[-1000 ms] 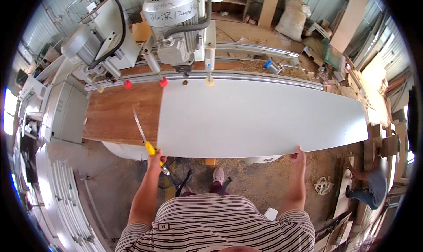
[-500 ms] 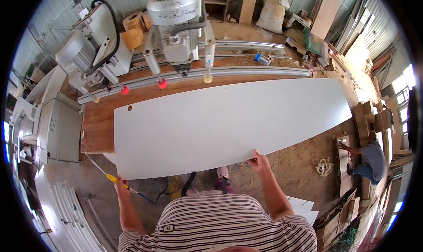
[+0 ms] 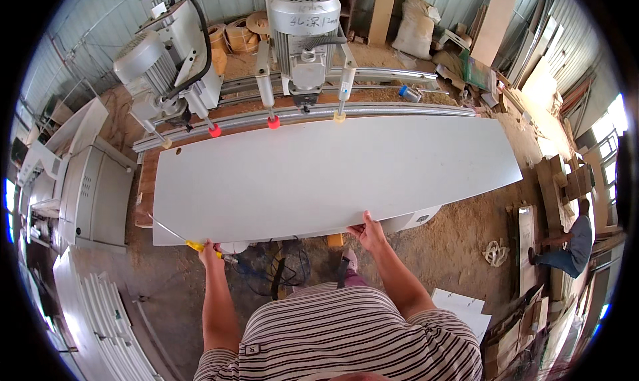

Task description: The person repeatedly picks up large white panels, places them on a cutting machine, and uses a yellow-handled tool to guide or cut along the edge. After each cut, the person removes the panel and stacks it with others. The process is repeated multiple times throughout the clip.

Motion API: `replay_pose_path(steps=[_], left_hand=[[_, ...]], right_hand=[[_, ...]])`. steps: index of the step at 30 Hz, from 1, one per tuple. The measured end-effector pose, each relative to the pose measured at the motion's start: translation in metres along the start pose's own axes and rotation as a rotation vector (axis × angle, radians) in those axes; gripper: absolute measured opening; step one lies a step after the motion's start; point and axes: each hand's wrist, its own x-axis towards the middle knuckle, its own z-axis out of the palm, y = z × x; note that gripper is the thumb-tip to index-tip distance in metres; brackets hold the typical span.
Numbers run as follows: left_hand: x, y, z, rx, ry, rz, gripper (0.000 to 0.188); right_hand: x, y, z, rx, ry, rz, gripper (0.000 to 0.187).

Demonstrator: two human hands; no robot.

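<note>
Panel, white, long, flat [image 3: 319, 181], head view: lies across brown wooden bed [image 3: 148, 178] of a boring machine, far edge near metal guide rail [image 3: 413, 110], left part farther from it than the middle, so slightly askew. Round hole [image 3: 178, 151]: already present close to far left corner; no second one that size visible on the upper face. Stage, as judged: hole made, alignment with the rail not squared; further work cannot be told.

Left hand [image 3: 212, 253]: fingers curled closed round handle of yellow air blow gun [image 3: 194, 246], beside the near edge, toward the left corner. Thin nozzle crosses over that corner; panel just beyond the fingertips, contact cannot be told.

Right hand [image 3: 368, 233]: thumb on top of panel, fingers bent at the near edge, right of its middle; closed on the border between, undersides hidden.

Above far edge: front motor head [image 3: 303, 38], second motor head [image 3: 143, 61] farther left, red-tipped presser foot [image 3: 273, 122], yellow-tipped presser foot [image 3: 339, 116]; contact with panel unclear.
</note>
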Motion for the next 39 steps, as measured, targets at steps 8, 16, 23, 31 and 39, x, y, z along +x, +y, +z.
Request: replay_pose_path(steps=[8, 16, 23, 31, 39], left_hand=[[0.036, 0.009, -0.002, 0.121, -0.145, -0.163, 0.019], [-0.165, 0.048, 0.017, 1.19, -0.77, 0.258, 0.041], [-0.205, 0.053, 0.025, 1.082, -0.745, 0.134, 0.042], [-0.225, 0.059, 0.028, 0.913, -0.681, 0.043, 0.034], [-0.243, 0.034, 0.036, 0.822, -0.614, -0.046, 0.032]], right_hand=[[0.019, -0.001, 0.044, 0.003, 0.118, -0.026, 0.047], [0.031, 0.001, 0.027, 0.037, 0.163, -0.013, 0.049], [0.038, 0.003, 0.017, -0.002, 0.118, -0.009, 0.05], [0.033, -0.003, 0.019, -0.084, 0.107, 0.047, 0.049], [0.038, -0.013, -0.005, -0.136, 0.022, 0.206, 0.049]])
